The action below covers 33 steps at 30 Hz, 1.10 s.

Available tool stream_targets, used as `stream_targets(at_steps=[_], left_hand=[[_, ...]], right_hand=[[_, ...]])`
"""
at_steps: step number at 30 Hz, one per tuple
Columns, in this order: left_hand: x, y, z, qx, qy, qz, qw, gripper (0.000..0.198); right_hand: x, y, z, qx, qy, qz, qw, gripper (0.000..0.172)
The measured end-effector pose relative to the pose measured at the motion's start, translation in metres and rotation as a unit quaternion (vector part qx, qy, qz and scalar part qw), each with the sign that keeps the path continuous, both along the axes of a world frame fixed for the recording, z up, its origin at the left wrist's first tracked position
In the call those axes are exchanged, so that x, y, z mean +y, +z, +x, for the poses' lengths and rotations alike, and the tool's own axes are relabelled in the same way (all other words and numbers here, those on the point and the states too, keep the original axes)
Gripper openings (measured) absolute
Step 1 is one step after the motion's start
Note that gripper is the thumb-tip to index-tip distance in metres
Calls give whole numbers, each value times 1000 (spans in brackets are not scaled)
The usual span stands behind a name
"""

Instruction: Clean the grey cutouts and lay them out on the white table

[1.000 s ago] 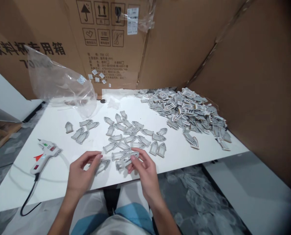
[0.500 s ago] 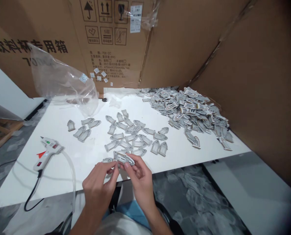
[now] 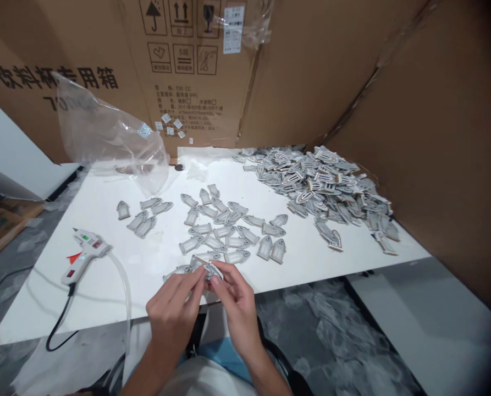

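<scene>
With our right hand [image 3: 237, 294] we pinch a grey piece [image 3: 214, 270] between thumb and fingers, holding it up just above the near edge of the white table [image 3: 100, 300]. Our left hand [image 3: 174, 308] meets it from the left, thumb and fingertips drawn together over the piece; we cannot tell whether they grip it or only touch it. Just beyond the left fingertips, another arch-shaped piece [image 3: 175, 273] lies flat and partly hidden. Farther out in front of both hands we see a loose scatter of similar pieces [image 3: 218, 217], with a smaller cluster [image 3: 145, 225] ahead and to the left of the left hand. Well to the left of that hand lies a white glue gun [image 3: 84, 256] with a red trigger, its dark cord [image 3: 55, 327] hanging over the edge. Far ahead and right of the right hand rises a big heap of pieces [image 3: 319, 184], against a cardboard wall [image 3: 298, 71]. A clear plastic bag [image 3: 109, 143] sits far beyond our left hand.
</scene>
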<state>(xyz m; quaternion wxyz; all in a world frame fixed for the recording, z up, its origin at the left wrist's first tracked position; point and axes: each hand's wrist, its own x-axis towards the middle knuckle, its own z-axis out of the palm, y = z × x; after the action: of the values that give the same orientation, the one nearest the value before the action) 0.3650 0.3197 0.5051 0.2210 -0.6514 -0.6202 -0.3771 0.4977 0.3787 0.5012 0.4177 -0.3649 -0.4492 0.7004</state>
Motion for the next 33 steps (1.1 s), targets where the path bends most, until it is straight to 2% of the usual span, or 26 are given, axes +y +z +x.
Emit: stream_targets(at_steps=[4,7,14,21,28,33], left_hand=[[0,0,-1,16,-14,-6,1000,33],[-2,-2,-2,21,-2,-23,1000,34],[-6,-8,-1,-43,-11,-44,998,46],[-3,-6,-1,-72,-24,-25,997,39],[-1,0,-1,-44,-22,-16,999,32],[1,3,2,-17,-2,-23,1000,29]], right_hand=[[1,-1,0,42,-1,-19,999,33],[1,-3,1,61,3,-38,997,32],[1,-4,1,66,4,-45,997,29],[-1,-4,0,63,-9,-49,997,31],[-3,0,-2,60,-13,-49,997,30],[-4,-4,-2,54,-13,-41,998,28]])
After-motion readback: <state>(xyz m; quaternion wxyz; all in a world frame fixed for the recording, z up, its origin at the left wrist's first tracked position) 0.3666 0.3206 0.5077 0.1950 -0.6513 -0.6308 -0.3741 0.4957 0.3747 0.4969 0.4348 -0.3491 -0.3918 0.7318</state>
